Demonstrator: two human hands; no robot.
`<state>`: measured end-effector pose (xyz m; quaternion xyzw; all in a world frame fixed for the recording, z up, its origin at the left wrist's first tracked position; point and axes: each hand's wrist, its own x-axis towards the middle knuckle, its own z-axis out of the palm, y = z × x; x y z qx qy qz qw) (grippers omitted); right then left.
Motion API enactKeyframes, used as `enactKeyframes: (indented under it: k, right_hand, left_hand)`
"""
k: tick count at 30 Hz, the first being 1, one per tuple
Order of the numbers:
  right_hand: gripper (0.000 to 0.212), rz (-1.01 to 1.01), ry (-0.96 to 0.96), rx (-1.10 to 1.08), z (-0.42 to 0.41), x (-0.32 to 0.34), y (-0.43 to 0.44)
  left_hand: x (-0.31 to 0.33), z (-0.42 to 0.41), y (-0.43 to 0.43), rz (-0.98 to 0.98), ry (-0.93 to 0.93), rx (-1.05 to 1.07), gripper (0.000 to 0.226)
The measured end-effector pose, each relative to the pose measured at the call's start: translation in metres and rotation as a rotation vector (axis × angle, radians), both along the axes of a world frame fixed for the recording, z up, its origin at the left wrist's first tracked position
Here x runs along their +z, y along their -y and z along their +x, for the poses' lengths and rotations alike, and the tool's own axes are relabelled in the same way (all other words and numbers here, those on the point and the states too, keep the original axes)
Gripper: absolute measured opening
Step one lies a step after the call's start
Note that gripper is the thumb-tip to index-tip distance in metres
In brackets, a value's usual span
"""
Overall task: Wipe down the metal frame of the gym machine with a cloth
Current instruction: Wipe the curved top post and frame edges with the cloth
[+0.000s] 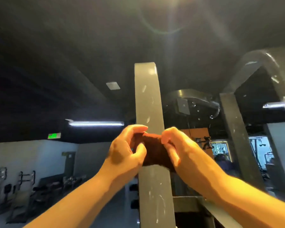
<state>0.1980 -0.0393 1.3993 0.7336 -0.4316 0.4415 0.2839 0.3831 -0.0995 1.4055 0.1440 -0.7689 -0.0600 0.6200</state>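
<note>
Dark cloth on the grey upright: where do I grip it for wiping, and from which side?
Pinch the dark cloth at its two side edges, one from each side of the grey upright, as the left hand and right hand do. It lies spread across the post's flat face, so edge grips likely hold it flat.

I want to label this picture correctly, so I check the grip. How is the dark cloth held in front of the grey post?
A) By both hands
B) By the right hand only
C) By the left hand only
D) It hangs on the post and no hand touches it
A: the left hand and the right hand both curl their fingers on the dark cloth, in front of the grey post.
</note>
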Motion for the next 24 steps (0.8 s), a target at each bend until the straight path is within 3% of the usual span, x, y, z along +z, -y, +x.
enactKeyframes:
  k: [6, 9, 12, 17, 21, 24]
  right_hand:
    - [0.029, -0.319, -0.112, -0.235, 0.012, 0.110, 0.056]
    - [0.041, -0.255, -0.041, -0.366, 0.019, 0.109, 0.076]
    - [0.047, -0.240, -0.152, -0.550, 0.026, 0.081, 0.102]
    - [0.067, -0.083, -0.070, -0.515, 0.032, 0.080, 0.130]
    - [0.066, -0.121, -0.071, -0.494, 0.028, 0.119, 0.139]
    - [0.060, -0.158, 0.044, -0.370, 0.034, 0.145, 0.138]
  left_hand:
    - [0.102, -0.007, 0.053, -0.088, -0.144, 0.074, 0.032]
    - [0.117, -0.017, 0.087, -0.045, -0.045, 0.133, 0.027]
    - [0.116, -0.020, 0.112, -0.090, 0.033, 0.225, 0.027]
    - [0.128, -0.020, 0.128, -0.188, 0.011, 0.258, 0.030]
    - [0.152, -0.025, 0.135, -0.266, -0.024, 0.301, 0.036]
    - [0.177, -0.025, 0.138, -0.303, -0.008, 0.294, 0.041]
